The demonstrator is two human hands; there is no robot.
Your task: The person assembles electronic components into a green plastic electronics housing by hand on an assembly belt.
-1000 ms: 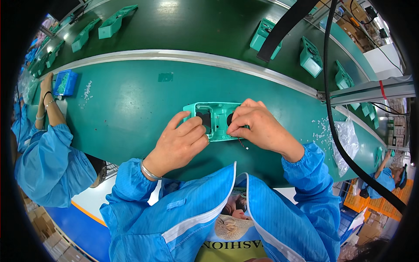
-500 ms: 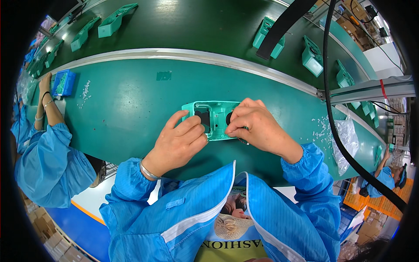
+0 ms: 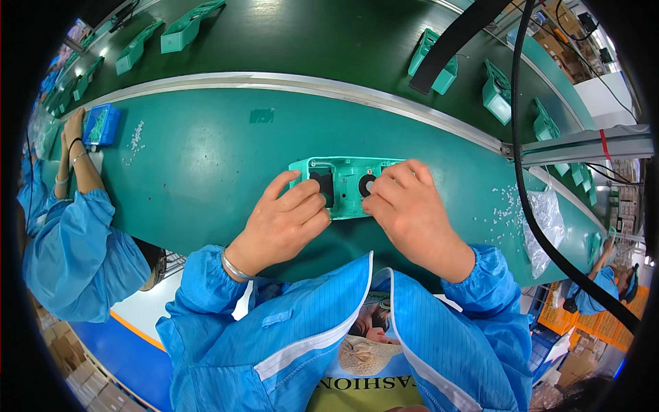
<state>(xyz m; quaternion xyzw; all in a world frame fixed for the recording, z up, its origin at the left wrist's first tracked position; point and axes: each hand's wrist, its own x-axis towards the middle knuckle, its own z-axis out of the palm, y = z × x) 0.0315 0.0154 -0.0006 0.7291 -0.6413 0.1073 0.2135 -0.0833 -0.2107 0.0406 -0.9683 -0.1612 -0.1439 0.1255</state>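
Shell [image 3: 351, 180] in green, open side up, lies on or just above the table [image 3: 206, 158]. It looks like light, stiff, smooth plastic, best held by its outer walls, clear of the black disc [image 3: 366, 184]. Of the hands, the left [image 3: 281, 221] curls closed around its left end; the right [image 3: 413, 213] bunches its fingers by the disc, any pinch hidden.

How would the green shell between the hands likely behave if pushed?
The green shell is probably stiff: its walls look like moulded plastic. It's likely light for its size, being hollow. It should slide rather than roll, given its boxy form.
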